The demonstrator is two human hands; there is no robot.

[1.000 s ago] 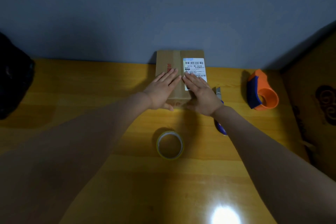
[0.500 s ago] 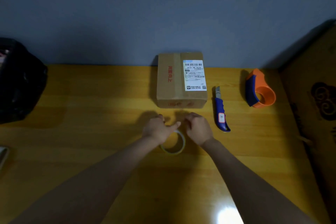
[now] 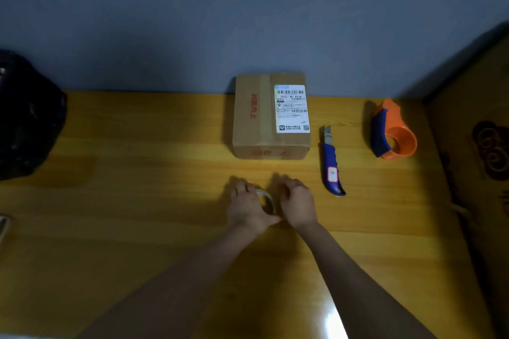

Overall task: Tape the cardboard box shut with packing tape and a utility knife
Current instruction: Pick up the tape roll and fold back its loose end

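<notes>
A closed brown cardboard box (image 3: 260, 118) with a white shipping label stands against the wall at the back of the wooden table (image 3: 137, 201). In front of it, a roll of clear packing tape (image 3: 266, 199) is tipped up on edge between my two hands. My left hand (image 3: 246, 208) grips the roll from the left, and my right hand (image 3: 297, 205) closes on its right side; most of the roll is hidden by my fingers. A blue utility knife (image 3: 332, 165) lies to the right of the box, blade pointing away from me.
An orange and blue tape dispenser (image 3: 392, 132) sits at the back right. A wooden panel (image 3: 479, 173) borders the table's right side. A black bag (image 3: 24, 118) rests at the far left, with a pale object (image 3: 3, 226) at the left edge.
Both hands left the top of the box, came back toward me and closed on the tape roll. The roll, flat on the table before, is now lifted onto its edge.
</notes>
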